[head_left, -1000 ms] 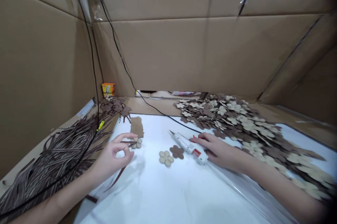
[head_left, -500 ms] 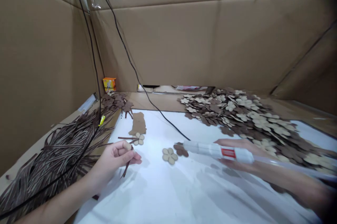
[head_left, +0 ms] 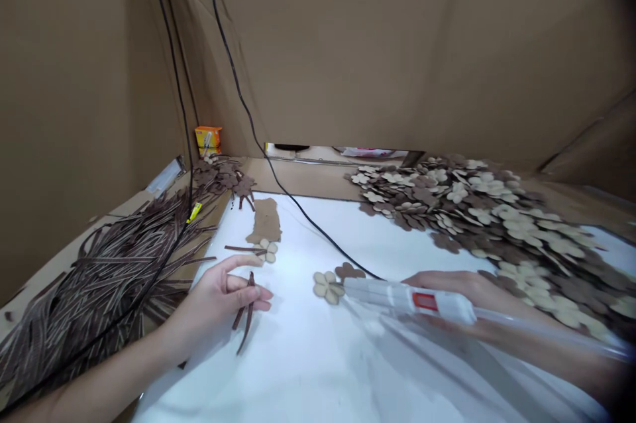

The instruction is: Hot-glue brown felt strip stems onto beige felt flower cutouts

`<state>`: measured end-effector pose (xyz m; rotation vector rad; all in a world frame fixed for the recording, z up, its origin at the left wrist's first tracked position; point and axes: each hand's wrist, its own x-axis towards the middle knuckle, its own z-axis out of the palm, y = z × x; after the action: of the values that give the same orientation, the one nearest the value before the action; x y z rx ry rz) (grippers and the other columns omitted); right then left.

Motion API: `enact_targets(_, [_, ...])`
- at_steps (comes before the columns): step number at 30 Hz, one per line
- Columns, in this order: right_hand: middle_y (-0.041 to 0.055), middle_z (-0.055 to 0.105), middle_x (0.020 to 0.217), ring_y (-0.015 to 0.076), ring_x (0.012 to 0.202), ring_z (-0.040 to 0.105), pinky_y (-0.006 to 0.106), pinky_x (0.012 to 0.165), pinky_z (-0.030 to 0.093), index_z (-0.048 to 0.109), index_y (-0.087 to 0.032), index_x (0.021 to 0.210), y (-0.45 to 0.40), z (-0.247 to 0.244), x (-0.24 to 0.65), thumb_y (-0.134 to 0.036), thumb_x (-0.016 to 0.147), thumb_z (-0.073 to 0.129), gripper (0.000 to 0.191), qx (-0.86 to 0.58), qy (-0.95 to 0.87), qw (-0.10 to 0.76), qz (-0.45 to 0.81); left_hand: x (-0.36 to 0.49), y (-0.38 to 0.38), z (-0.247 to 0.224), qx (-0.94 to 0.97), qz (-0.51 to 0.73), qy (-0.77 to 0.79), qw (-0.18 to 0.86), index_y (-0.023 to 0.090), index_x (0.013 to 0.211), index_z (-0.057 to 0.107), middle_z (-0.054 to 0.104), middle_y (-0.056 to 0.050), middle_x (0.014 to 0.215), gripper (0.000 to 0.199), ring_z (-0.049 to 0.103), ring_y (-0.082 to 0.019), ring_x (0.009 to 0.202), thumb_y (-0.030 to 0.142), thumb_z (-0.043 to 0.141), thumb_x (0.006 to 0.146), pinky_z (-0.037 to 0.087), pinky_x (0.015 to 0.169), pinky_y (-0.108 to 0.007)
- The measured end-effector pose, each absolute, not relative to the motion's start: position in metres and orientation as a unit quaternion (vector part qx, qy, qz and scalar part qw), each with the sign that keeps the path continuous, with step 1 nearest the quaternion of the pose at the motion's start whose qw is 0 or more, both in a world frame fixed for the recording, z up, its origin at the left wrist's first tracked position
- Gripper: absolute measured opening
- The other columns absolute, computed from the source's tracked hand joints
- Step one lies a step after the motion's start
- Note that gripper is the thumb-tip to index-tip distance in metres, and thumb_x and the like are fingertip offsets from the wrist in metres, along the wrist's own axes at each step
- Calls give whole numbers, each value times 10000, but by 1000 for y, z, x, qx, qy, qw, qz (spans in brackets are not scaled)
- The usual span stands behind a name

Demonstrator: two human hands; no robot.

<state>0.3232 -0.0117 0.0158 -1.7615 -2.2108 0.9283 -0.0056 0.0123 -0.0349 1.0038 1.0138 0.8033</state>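
Note:
My left hand [head_left: 228, 294] is closed in a pinch on narrow brown strips [head_left: 247, 320], whose ends hang below the fingers. On the right, my right hand [head_left: 447, 287] grips a white pen-shaped glue gun [head_left: 392, 296] with a clear stick coming out of its rear. The gun's front end is over the edge of a beige five-petal flower [head_left: 325, 286] lying on the white board; whether it touches cannot be made out. Just behind lies a brown flower [head_left: 348, 271]. Beyond my left fingers, another beige flower [head_left: 268, 250] has a brown strip on it.
A heap of brown and beige flowers [head_left: 477, 211] covers the back right. Many loose strips [head_left: 114, 270] lie at the left. A brown scrap [head_left: 265, 219] rests on the white board [head_left: 298, 370]. A black cable [head_left: 298, 205] hangs across. Cardboard walls surround everything; an orange box [head_left: 208, 139] stands in the corner.
The glue gun's front end has come over the beige flower, away from the brown one. The strips in my left hand have turned, and more of their length shows. The view has tilted down.

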Motion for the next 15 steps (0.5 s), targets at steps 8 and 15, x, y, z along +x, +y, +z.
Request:
enact_targets(8, [54, 659, 775, 205, 681, 578, 259, 598, 408, 630, -197, 810, -14, 11, 325, -515, 764, 493, 349, -576, -745, 105, 320, -9, 14, -37, 401, 368, 466, 697, 121, 707, 636, 722, -70, 756, 238, 673, -179, 758, 316, 758, 645, 518, 710, -259])
enact_targets(15, [17, 607, 637, 170, 567, 527, 246, 512, 386, 578, -207, 699, -12, -1, 330, -517, 743, 492, 324, -563, -752, 118, 322, -8, 14, -35, 431, 348, 480, 680, 112, 655, 639, 710, -67, 706, 244, 650, -150, 668, 335, 735, 671, 508, 625, -231])
